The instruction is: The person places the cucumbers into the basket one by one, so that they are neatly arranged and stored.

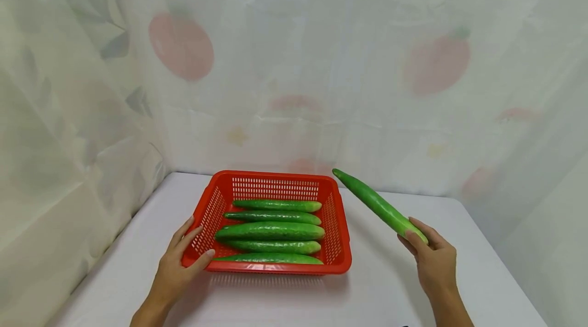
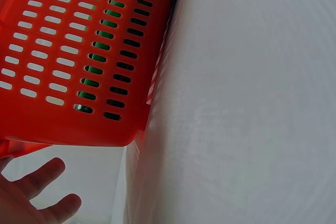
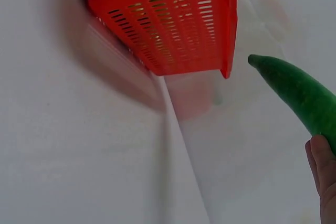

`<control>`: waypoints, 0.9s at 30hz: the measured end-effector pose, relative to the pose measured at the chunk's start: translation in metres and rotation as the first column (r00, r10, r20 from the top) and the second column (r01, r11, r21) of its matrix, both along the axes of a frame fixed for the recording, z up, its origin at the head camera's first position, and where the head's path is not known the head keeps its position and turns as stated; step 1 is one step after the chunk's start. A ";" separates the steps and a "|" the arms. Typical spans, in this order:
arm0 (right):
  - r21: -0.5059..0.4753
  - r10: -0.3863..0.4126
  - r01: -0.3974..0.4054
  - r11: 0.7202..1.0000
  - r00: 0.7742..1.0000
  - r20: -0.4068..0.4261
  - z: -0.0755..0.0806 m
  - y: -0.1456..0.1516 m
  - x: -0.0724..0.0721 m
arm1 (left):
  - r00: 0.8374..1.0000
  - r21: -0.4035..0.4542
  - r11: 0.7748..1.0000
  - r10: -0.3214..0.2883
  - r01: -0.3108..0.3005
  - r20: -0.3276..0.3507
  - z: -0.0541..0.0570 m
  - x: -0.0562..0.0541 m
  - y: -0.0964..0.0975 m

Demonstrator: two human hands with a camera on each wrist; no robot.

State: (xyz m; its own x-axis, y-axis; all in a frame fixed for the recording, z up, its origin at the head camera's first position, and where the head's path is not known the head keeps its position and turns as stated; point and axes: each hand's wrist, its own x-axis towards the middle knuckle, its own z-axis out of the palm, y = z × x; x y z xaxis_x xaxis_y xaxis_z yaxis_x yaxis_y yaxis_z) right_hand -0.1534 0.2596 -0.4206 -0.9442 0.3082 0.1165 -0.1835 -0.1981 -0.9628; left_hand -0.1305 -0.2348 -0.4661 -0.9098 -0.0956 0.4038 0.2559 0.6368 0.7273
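Note:
In the head view my right hand (image 1: 436,255) grips a long green cucumber (image 1: 378,205) by its paler end. The cucumber is raised to the right of a red plastic basket (image 1: 342,235), its dark tip slanting up toward the basket's back right corner. The right wrist view shows the fingers (image 3: 323,156) against the cucumber (image 3: 299,90). My left hand (image 1: 176,266) is at the basket's front left corner, fingers spread over the left rim and thumb on the front rim. Several cucumbers (image 1: 271,231) lie side by side inside the basket, pale ends to the right.
The basket stands on a table with a white cloth (image 1: 376,286). A pale curtain with printed fruit (image 1: 294,61) hangs behind the table, and similar sheeting (image 1: 69,164) rises along the left side.

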 end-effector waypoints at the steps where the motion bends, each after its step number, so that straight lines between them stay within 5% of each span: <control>1: 0.008 0.015 -0.015 1.000 1.000 -0.009 0.001 -0.001 -0.001 | 1.000 0.000 1.000 0.000 0.000 -0.001 0.000 0.000 0.000; 12: -0.002 0.123 -0.124 0.992 0.982 -0.142 0.015 -0.021 -0.014 | 1.000 -0.002 1.000 0.004 -0.004 0.010 -0.001 -0.001 0.000; 27: 0.020 0.247 -0.246 0.969 0.962 -0.121 0.023 -0.053 -0.035 | 1.000 0.002 1.000 0.003 -0.003 0.025 0.000 -0.001 0.000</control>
